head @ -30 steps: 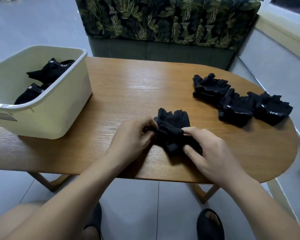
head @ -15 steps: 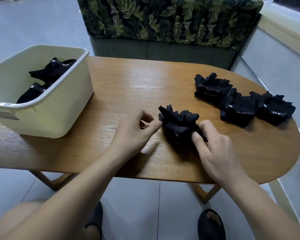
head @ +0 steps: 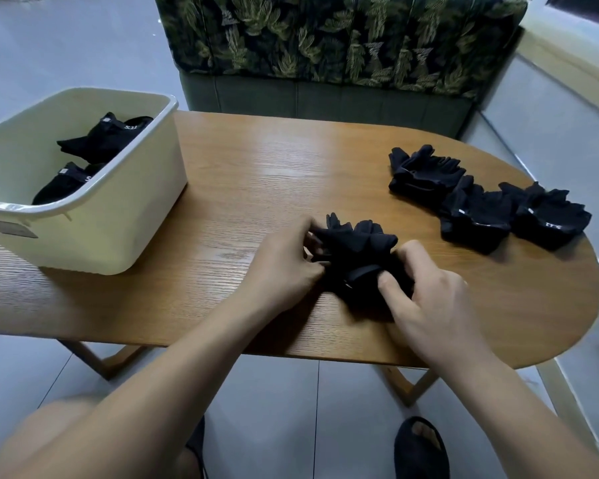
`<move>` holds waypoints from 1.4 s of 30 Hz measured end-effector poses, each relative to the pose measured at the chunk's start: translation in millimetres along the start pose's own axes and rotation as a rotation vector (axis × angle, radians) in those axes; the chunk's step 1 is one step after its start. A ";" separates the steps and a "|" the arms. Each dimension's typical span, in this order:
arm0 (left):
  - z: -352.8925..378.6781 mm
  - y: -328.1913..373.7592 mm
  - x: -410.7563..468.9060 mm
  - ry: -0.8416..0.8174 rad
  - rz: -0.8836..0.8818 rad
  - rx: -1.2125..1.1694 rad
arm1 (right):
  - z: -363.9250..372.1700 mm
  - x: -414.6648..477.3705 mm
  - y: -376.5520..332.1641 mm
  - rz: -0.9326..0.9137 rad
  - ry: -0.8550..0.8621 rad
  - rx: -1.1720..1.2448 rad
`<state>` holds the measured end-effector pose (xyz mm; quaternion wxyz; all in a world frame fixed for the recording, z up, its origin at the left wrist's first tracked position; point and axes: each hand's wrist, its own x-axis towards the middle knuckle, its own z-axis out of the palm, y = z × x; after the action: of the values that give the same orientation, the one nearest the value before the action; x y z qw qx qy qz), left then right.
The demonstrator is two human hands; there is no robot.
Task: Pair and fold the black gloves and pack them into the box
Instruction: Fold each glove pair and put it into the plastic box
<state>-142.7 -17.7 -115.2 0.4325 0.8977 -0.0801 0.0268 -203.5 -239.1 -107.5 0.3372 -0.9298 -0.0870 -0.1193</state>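
On the oval, wood-grained worktop [head: 256, 174], near its front edge, lies a crumpled bundle of black fabric gloves [head: 357, 250], and both hands are on it. The left hand [head: 284, 261] pinches the bundle's left side, its fingers [head: 308, 233] curled in against the cloth. The right hand [head: 429, 299] grasps the lower right part, with the thumb pressed into the fabric and the other fingers bent over the top. The glove tips stick up at the far side of the bundle.

At the left end of the worktop stands a cream plastic box [head: 118, 229] with rounded corners. Inside it lie two folded black glove pairs, one at the far side [head: 104, 136] and one nearer [head: 63, 181] (small white lettering shows on each).

Toward the right end, well apart from the hands, three more black glove pairs lie in a touching row: the far one [head: 424, 174], the middle one [head: 474, 216] and the rightmost one [head: 550, 219].

Behind the worktop is a sofa with dark green leaf-patterned upholstery [head: 325, 39]. Below, a black open-toed slipper [head: 419, 447] rests on the pale tiled floor [head: 274, 409].
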 end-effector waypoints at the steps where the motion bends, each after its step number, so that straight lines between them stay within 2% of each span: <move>1: -1.4 -1.7 0.6 -0.003 -0.004 -0.009 | -0.3 0.0 0.2 0.015 0.004 0.014; 10: -27.4 -8.1 -4.3 -0.067 0.039 0.059 | -2.3 -3.8 -3.5 0.059 0.003 0.015; 17: -44.4 -17.0 -13.0 -0.132 -0.008 -0.013 | -2.1 -7.8 -13.2 -0.082 -0.082 -0.223; 22: -46.8 -21.9 -10.7 -0.068 0.077 0.226 | 3.1 -11.2 -15.4 -0.131 -0.140 -0.401; 26: -53.8 -23.8 -12.2 -0.011 0.091 0.234 | 7.7 -15.8 -14.3 -0.141 -0.127 -0.484; 29: -56.7 -10.7 -20.8 0.152 0.225 0.190 | 8.2 -16.1 -14.1 -0.141 -0.116 -0.504; 30: -55.7 -3.4 -25.1 0.154 0.286 0.182 | 8.0 -16.4 -14.9 -0.141 -0.121 -0.510; 34: -31.7 10.7 -40.9 -0.017 0.518 0.315 | 6.3 -15.6 -18.5 -0.121 -0.153 -0.513; 38: -11.2 5.4 -45.8 -0.080 0.507 0.443 | 4.4 -14.4 -16.8 -0.128 -0.208 -0.459; 42: -9.3 3.0 -43.6 -0.077 0.509 0.434 | -4.5 -12.4 -12.7 -0.161 -0.259 -0.381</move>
<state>-186.0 -7.0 -112.2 0.2072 0.9205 -0.3102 0.1164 -219.1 -233.3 -99.9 0.1311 -0.9742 -0.1793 -0.0399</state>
